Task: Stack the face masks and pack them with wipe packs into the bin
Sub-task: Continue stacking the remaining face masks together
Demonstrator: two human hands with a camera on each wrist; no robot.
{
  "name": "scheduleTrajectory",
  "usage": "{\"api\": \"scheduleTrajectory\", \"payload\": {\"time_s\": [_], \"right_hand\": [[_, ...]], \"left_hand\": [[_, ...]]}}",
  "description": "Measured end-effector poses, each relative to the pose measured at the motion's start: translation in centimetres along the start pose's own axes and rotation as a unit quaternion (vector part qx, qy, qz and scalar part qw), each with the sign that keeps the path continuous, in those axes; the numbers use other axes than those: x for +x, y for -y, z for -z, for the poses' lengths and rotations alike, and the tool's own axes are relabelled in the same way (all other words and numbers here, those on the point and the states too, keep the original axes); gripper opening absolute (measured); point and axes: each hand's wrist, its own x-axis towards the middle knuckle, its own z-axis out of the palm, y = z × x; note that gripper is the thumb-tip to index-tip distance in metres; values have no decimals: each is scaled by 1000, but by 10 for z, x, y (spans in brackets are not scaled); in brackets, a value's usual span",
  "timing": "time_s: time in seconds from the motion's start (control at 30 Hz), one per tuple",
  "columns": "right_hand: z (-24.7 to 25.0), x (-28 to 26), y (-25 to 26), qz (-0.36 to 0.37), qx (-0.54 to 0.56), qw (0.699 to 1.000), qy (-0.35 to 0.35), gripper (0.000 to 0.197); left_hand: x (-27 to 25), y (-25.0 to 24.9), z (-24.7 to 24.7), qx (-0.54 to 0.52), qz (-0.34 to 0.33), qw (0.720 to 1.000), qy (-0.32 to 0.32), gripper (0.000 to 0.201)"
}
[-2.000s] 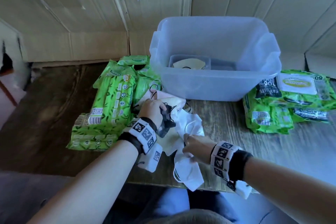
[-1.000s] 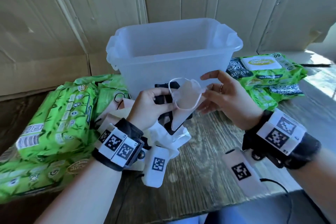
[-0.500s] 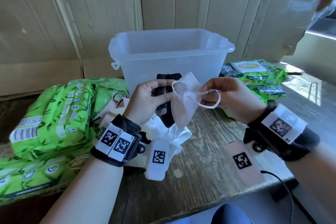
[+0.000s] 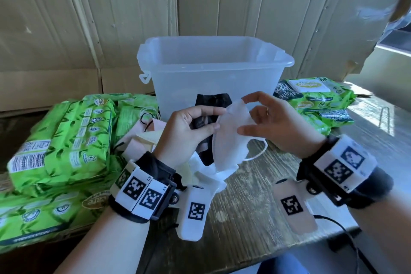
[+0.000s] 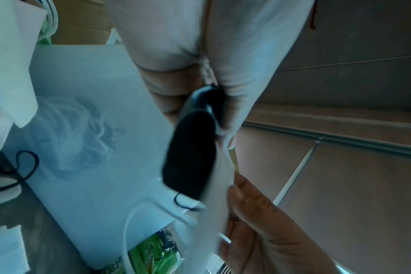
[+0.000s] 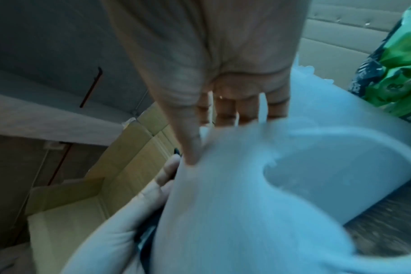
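Head view: the white mask (image 4: 231,131) now lies against the black mask (image 4: 205,115) in the left hand (image 4: 189,131), above the table (image 4: 255,202), so the stack grows; the right hand (image 4: 273,124) has let go of the loop, fingers spread. Left wrist view: thumb and fingers (image 5: 232,115) pinch both masks. Right wrist view: the thumb (image 6: 188,144) touches the white mask.

Storage-like room: flattened cardboard (image 4: 66,29) lines the wall behind a worn wooden table (image 4: 255,196).
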Motion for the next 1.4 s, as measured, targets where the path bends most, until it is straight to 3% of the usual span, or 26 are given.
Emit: {"api": "scheduleTrajectory", "payload": {"time_s": [0.07,0.2,0.27,0.37,0.5,0.57,0.67,0.83,0.93,1.03,1.17,1.33,1.4], "right_hand": [[-4,2,0,21,-3,998,-59,28],[13,1,0,11,5,992,-124,38],[20,-2,0,7,-4,993,-116,27],[23,-8,1,12,-7,995,-96,31],[10,-14,8,6,-21,999,-44,17],[3,-14,10,-1,-11,1000,-21,19],[-2,-10,12,-4,15,999,-38,25],[-5,4,14,-3,-80,995,-63,20],[-6,10,13,-11,-99,993,-60,15],[-2,13,13,2,-106,993,-60,23],[7,10,22,32,-185,982,34,17],[-1,10,30,56,-327,937,112,6],[-5,12,30,61,-342,931,112,9]], "left_hand": [[-2,1,1,9,0,1000,-11,28],[-2,1,3,10,-14,999,-43,36],[-2,3,3,17,-22,998,-49,39],[-2,3,2,9,-23,999,-43,41],[-4,1,2,30,-38,998,-43,47],[-4,1,2,14,-39,998,-39,48],[-4,2,0,-21,-30,999,-19,47],[-6,2,-4,-4,-32,999,36,47],[-5,4,-4,0,-24,999,31,54],[-4,5,-4,-44,-23,999,4,64],[-3,-2,5,-43,-46,997,-38,47],[-4,1,-2,-13,-7,1000,14,19],[-4,4,-4,3,1,1000,14,28]]}}
